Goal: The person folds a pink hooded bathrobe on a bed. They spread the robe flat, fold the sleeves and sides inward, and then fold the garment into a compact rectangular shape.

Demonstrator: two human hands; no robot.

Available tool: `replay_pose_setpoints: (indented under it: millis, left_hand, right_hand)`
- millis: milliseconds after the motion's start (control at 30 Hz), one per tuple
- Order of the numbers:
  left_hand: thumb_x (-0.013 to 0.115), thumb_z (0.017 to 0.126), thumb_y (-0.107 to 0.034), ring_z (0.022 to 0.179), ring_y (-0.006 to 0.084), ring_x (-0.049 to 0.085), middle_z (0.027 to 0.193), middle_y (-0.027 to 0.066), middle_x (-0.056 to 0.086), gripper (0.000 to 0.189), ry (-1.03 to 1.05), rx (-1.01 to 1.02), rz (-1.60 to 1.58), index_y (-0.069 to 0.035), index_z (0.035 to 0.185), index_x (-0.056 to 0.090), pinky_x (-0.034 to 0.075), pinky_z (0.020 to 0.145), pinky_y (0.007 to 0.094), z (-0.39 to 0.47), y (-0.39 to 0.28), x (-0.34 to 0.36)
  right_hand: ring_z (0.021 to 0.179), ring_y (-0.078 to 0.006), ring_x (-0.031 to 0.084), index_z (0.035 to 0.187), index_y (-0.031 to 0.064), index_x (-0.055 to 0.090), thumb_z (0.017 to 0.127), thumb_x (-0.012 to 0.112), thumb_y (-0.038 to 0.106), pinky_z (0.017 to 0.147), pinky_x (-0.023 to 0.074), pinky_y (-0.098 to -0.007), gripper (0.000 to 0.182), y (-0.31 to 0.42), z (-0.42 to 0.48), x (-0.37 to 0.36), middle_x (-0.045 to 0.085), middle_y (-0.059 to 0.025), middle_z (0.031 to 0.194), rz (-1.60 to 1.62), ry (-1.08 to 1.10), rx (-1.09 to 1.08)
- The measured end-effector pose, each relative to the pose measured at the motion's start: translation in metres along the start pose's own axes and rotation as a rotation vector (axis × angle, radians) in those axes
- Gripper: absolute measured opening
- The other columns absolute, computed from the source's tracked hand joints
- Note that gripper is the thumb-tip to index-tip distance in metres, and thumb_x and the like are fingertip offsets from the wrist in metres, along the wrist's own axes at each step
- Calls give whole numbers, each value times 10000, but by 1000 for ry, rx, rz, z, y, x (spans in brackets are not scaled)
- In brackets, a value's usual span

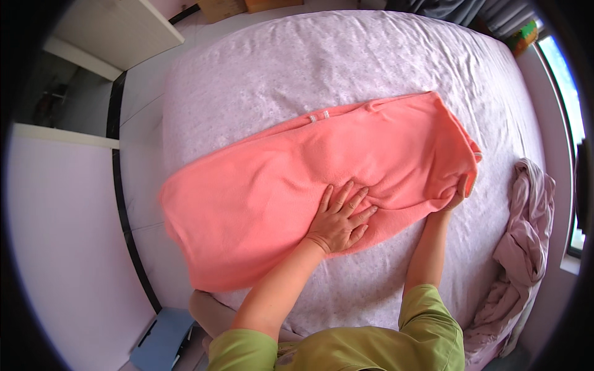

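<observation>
A folded coral-pink fleece cloth [287,181] lies slantwise across the bed in front of me; whether it is a blanket or a garment I cannot tell. Two small whitish tabs or cord ends show along its far edge. My left hand [341,220] rests palm down on the near middle of the cloth, fingers spread, with creases around the fingertips. At the cloth's right end, my right hand [457,199] grips the near corner, its fingers partly hidden by the fabric. A pale trim shows on the turned edge there.
The bed [260,69] wears a pale lilac patterned sheet. Crumpled pinkish bedding [524,232] lies along the right side near a window [564,83]. A blue flat object [162,341] is on the floor at lower left. Cardboard boxes [222,9] stand beyond the bed.
</observation>
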State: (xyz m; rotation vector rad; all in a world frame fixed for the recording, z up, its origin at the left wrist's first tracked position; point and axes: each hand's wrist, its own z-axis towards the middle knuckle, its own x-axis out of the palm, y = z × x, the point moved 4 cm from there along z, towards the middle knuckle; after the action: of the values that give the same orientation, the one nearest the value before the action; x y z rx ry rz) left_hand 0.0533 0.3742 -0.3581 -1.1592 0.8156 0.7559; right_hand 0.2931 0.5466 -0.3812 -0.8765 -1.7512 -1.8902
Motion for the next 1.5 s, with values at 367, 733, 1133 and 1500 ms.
replay_pose_setpoints:
  millis: [367,733,1133,1500]
  left_hand:
    - [392,887,-395,1351,336,231,1425,88,352,419,66,33,135,-236,1244,545,76,1087,544,1,-5,5]
    - [420,758,-739,1305,263,321,1395,118,354,955,-347,-705,-1513,-57,1400,238,319,1055,417,17,-34,-47]
    - [554,782,52,1071,193,530,1176,102,520,544,-434,-929,-1485,-33,1292,384,469,887,348,12,-9,-36]
    - [535,785,66,1197,179,430,1331,100,410,670,-532,-874,-1375,-54,1391,274,386,985,323,-1,-13,-39]
  right_hand:
    - [1129,-259,494,1243,-14,449,921,472,391,969,402,-371,518,5,6,4,487,-140,1268,126,-122,35]
    - [1253,-280,404,1315,60,418,819,560,334,1086,238,-467,584,18,-81,125,469,-86,1324,-651,1068,77]
    - [1333,-389,249,1297,45,473,673,525,718,1079,143,-540,919,19,-69,114,393,-163,1385,-912,1397,-298]
    - [1275,-366,353,1315,123,457,790,613,435,1030,319,-425,630,-11,-38,79,402,-193,1364,-1236,991,-107]
